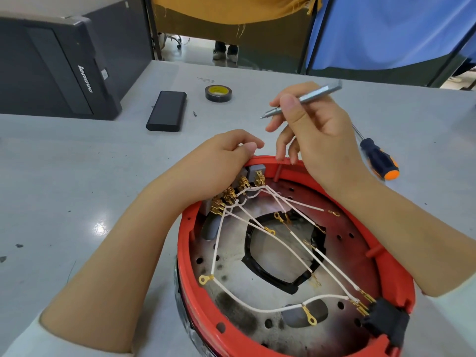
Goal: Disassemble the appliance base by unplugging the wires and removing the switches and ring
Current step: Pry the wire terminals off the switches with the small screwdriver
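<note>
The red round appliance base (391,276) lies upside down on the grey table, its inside facing up. White wires (260,306) with gold terminals cross the metal plate. Grey switches (253,172) with gold connectors sit along the far-left rim, and a black socket block (387,322) sits at the near right. A black ring (257,269) frames the central opening. My left hand (221,161) grips the rim by the switches, fingers curled over the outside. My right hand (316,130) holds a silver precision screwdriver (304,99) above the far rim, its lower fingers touching the rim.
An orange-and-black screwdriver (378,161) lies right of the base. Behind it on the table are a black power bank (167,110), a roll of black tape (219,93), a tiny loose screw (195,114) and a black Lenovo computer case (56,65) at far left.
</note>
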Tool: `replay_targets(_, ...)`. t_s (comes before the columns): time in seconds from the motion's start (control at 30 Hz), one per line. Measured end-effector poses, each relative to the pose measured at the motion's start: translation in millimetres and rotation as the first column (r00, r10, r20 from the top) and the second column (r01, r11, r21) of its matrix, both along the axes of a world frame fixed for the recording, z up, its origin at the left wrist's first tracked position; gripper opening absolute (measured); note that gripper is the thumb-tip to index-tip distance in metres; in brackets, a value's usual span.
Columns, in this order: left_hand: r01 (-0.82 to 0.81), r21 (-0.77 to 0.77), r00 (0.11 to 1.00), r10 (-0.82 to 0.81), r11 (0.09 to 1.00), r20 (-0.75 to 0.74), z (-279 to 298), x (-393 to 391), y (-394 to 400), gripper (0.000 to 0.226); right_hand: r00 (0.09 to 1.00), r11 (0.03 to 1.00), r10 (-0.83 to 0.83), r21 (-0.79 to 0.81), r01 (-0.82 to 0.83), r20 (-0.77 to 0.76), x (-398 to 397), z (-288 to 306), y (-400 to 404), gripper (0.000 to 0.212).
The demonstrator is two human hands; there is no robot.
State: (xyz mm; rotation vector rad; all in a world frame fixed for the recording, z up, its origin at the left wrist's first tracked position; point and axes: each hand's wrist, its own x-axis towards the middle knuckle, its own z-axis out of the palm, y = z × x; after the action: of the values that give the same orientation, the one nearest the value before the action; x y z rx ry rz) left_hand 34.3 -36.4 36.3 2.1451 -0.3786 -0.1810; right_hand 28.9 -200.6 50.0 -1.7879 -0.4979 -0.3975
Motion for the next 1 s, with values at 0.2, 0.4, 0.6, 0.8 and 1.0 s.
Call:
replay_targets(0.2, 0.021, -0.068, 0.999, -0.024, 0.997, -0.046, 1, 1, 7, 0.022, 0.994, 0.93, -0.086, -0.362, 0.058, -0.063, 3, -7, 0, 0.015)
replay_targets(0.4, -0.011, -0.03, 0.997, 0.009, 0.999, -0.072, -1, 0, 11, 0.024, 0.987, 0.846, -0.08, -0.533, -0.008, -0.142, -2, -6, 0, 0.014)
replay_targets(0.6, -0.047, -0.022, 0.997, 0.046, 0.999, -0.064, -1, -1, 8, 0.023, 0.986, 0.834, -0.08, -0.552, -0.014, -0.146, -3, -3, -1, 0.015)
replay_targets(0.8, -0.063, -0.065, 0.997, 0.06, 0.996, -0.051, -3, -2, 7, 0.018, 0.98, 0.759, -0.143, -0.651, 0.021, -0.136, -7, -3, -4, 0.007)
replay_targets(1.0, 0.029, -0.03, 0.999, -0.029, 0.999, -0.024, -1, -5, 5, 0.024, 0.958, 0.626, -0.285, -0.765, 0.154, -0.041, -12, -1, -16, 0.006)
